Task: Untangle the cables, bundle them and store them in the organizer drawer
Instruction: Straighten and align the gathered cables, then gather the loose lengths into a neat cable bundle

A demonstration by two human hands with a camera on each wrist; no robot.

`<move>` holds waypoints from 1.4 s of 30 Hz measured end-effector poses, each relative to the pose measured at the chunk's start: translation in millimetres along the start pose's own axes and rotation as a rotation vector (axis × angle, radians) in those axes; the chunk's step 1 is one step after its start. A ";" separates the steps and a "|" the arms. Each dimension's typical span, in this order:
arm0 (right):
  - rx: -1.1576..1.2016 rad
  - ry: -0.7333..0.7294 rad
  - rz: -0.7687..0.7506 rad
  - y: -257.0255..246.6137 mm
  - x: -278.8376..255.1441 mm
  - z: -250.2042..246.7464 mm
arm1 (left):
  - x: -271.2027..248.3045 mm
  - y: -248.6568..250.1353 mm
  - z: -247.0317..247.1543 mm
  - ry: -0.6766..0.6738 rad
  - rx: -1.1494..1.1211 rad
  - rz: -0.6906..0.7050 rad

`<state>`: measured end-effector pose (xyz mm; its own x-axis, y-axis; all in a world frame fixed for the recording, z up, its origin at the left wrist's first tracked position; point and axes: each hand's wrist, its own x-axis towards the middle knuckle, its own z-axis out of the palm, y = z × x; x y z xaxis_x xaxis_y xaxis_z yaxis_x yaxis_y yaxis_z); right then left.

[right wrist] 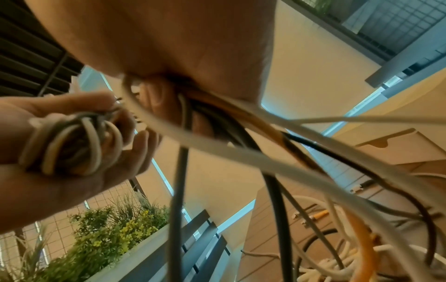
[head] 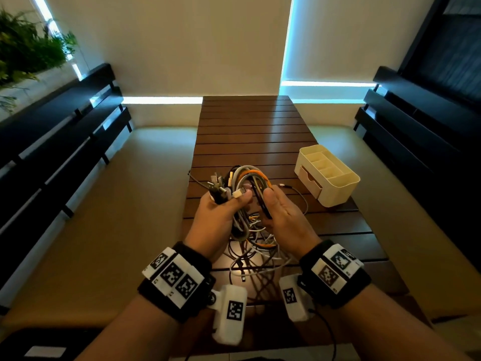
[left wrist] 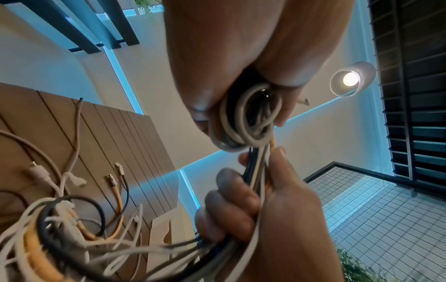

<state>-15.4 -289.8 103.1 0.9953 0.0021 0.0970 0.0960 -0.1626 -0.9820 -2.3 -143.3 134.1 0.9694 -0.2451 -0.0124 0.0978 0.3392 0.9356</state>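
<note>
My left hand (head: 226, 204) grips a coiled bundle of grey, white, black and orange cables (head: 244, 178), held above the wooden table (head: 250, 126). Several plug ends stick up out of its fist. In the left wrist view the grey loops (left wrist: 243, 122) sit between the fingers and the thumb. My right hand (head: 273, 204) curls round several strands (left wrist: 258, 183) that run from the bundle down to a loose tangle of cables (head: 255, 256) on the table. The cream organizer (head: 338, 188) stands to the right, its drawer (head: 309, 182) closed.
A grey cable end (head: 294, 188) lies between the hands and the organizer. Dark slatted benches (head: 65, 152) flank the table on both sides, with pale floor between. Green plants (head: 26, 48) stand at the far left.
</note>
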 end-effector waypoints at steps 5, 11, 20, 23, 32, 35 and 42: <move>-0.091 -0.014 -0.035 -11.7 -2.6 5.3 | -3.8 -5.2 6.7 -0.021 -0.065 -0.038; -0.143 -0.102 -0.024 -17.9 -5.2 7.5 | -6.2 -0.4 5.4 -0.106 -0.075 -0.074; -0.533 -0.383 -0.096 -46.1 -7.6 2.2 | -7.0 1.9 -2.8 -0.076 -0.079 -0.104; -0.665 -0.463 -0.098 -49.4 -9.9 5.9 | -8.2 4.7 -1.3 0.008 -0.023 -0.025; -0.449 -0.250 -0.041 -8.4 -1.4 6.9 | 1.0 30.5 -2.2 0.117 -0.128 0.076; -0.451 -0.166 -0.054 5.5 -4.1 7.5 | -4.3 32.8 -1.0 -0.007 -0.241 0.030; -0.722 0.042 -0.100 38.2 14.0 -15.5 | -8.7 21.5 -1.4 -0.020 -0.361 -0.024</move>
<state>2.0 -311.3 69.5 0.9794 0.0157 0.2013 0.1394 -0.7739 -0.6177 -8.3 -132.6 153.8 0.9617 -0.2732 -0.0230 0.1973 0.6312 0.7501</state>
